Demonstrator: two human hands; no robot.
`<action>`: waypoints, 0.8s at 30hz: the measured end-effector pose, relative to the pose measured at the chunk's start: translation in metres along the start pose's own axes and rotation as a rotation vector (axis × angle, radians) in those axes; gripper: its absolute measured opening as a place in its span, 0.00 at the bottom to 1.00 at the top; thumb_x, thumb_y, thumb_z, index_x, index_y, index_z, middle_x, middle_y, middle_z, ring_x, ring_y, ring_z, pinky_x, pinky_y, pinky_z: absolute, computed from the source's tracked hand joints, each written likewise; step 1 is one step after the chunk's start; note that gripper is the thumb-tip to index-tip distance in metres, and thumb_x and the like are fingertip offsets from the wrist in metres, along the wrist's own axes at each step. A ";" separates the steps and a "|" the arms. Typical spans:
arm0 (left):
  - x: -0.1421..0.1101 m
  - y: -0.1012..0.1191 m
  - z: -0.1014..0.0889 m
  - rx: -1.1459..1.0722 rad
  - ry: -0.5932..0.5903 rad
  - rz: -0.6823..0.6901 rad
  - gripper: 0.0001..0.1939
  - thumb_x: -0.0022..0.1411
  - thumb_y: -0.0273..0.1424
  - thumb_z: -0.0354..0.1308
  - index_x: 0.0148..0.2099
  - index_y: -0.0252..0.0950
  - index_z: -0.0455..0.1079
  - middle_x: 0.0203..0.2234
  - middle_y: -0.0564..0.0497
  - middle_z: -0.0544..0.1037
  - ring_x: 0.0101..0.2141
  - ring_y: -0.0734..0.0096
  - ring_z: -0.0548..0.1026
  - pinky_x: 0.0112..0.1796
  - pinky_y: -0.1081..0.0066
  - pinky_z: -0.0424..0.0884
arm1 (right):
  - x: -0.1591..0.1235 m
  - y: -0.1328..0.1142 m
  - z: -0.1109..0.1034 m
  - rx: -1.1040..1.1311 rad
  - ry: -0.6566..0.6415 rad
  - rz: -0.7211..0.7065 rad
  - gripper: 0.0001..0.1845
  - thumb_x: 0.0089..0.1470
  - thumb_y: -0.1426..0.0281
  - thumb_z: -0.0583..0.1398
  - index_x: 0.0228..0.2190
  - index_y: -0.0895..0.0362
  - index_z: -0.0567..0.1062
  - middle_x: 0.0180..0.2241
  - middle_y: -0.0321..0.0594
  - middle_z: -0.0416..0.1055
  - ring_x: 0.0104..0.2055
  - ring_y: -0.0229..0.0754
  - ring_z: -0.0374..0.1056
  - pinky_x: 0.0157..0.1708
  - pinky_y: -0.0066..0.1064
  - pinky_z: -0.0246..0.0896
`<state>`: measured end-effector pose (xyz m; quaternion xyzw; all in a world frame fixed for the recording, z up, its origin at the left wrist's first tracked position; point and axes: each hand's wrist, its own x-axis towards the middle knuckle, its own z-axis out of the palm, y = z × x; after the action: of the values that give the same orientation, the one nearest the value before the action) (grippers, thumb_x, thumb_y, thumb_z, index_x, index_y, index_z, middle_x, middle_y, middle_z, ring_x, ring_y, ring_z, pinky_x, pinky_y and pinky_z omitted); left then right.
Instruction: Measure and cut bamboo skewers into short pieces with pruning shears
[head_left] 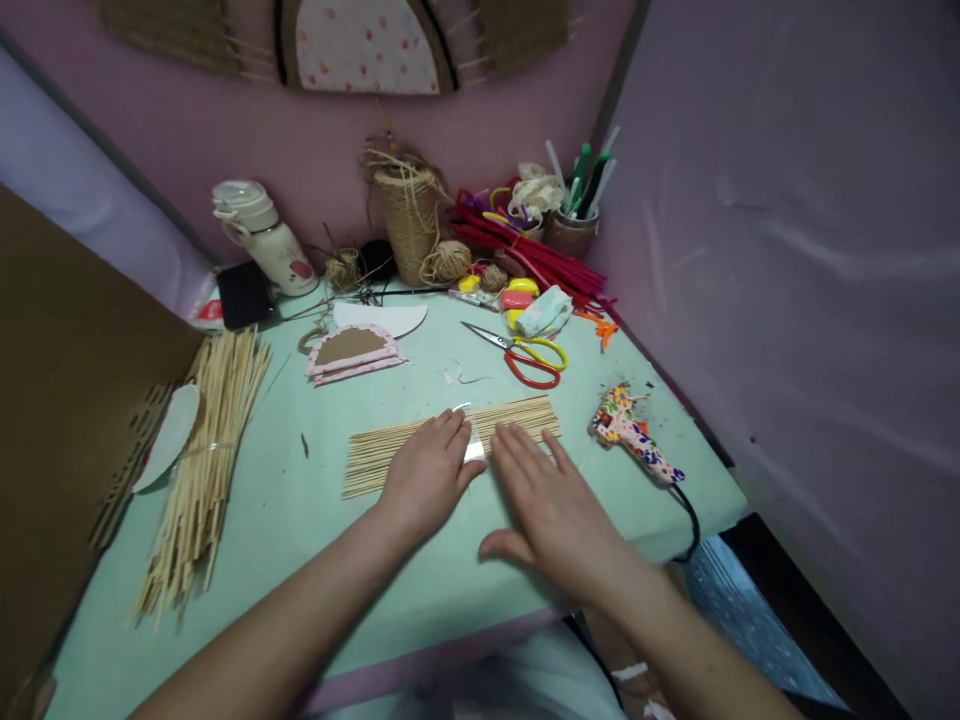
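Both hands flat on stick row, table center.
Left hand [429, 472] and right hand [551, 505] open, palms down on sticks [375, 455]; clear strip [474, 446] between; scissors [517, 352] beyond, glue gun [634, 432] near table's [300, 560] right edge, bare tabletop toward front edge.
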<state>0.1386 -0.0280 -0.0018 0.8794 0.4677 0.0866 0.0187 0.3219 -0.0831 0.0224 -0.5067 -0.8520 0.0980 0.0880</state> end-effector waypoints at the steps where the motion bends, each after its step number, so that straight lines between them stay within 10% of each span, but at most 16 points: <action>1: 0.000 0.000 0.001 0.007 0.012 0.010 0.21 0.65 0.35 0.54 0.57 0.29 0.68 0.57 0.37 0.69 0.57 0.53 0.68 0.57 0.54 0.64 | -0.008 -0.006 0.003 0.026 -0.002 -0.025 0.51 0.49 0.44 0.59 0.62 0.67 0.58 0.65 0.57 0.50 0.68 0.55 0.44 0.65 0.53 0.41; 24: -0.001 0.000 0.000 0.023 0.036 0.012 0.21 0.65 0.37 0.55 0.56 0.30 0.68 0.57 0.39 0.70 0.57 0.56 0.69 0.56 0.57 0.64 | -0.016 -0.016 0.012 0.223 0.210 -0.109 0.18 0.61 0.65 0.56 0.51 0.58 0.71 0.51 0.48 0.73 0.54 0.47 0.69 0.58 0.47 0.61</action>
<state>0.1380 -0.0290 -0.0015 0.8806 0.4639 0.0972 -0.0006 0.3130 -0.1053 0.0135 -0.4541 -0.8482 0.1334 0.2376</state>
